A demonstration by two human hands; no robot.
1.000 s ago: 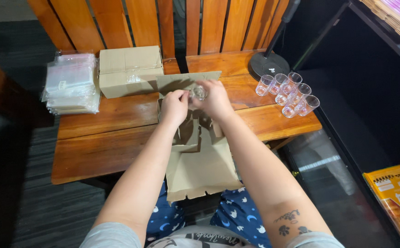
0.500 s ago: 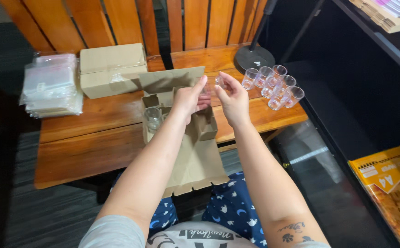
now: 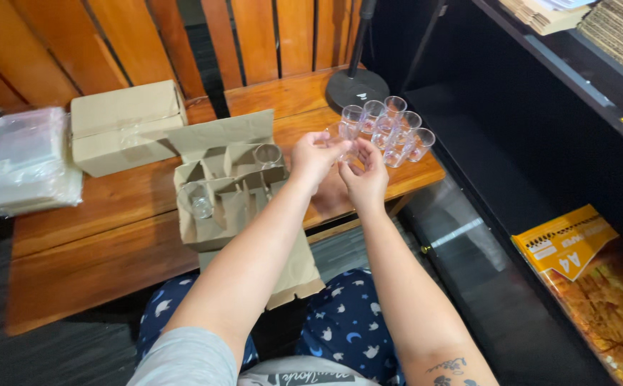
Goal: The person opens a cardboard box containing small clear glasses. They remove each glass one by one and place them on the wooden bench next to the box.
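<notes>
Both of our hands are now sitting further right than half a second ago, away from the open cardboard box (image 3: 229,196) and close to the cluster of clear glasses (image 3: 390,129) at the right end of the wooden worktop (image 3: 111,236). We are holding one small clear glass (image 3: 346,143) between the two hands: the left hand (image 3: 316,159) is curling around it from the left, and the right hand (image 3: 364,179) is pinching it from below with raised fingertips. The held glass is hovering just beside the nearest glasses of the cluster, and we cannot tell whether it is touching them.

The box is lying open in front of us, its flap hanging over the worktop's near edge towards our lap. Two more clear glasses are standing upright in its cardboard compartments, one (image 3: 197,200) at the left front and one (image 3: 267,155) at the back right.

Further left, a closed cardboard box (image 3: 126,125) is resting on the worktop, and a stack of clear plastic bags (image 3: 22,161) is lying at the far left edge. A black round stand base (image 3: 358,87) is sitting behind the cluster of glasses.
</notes>
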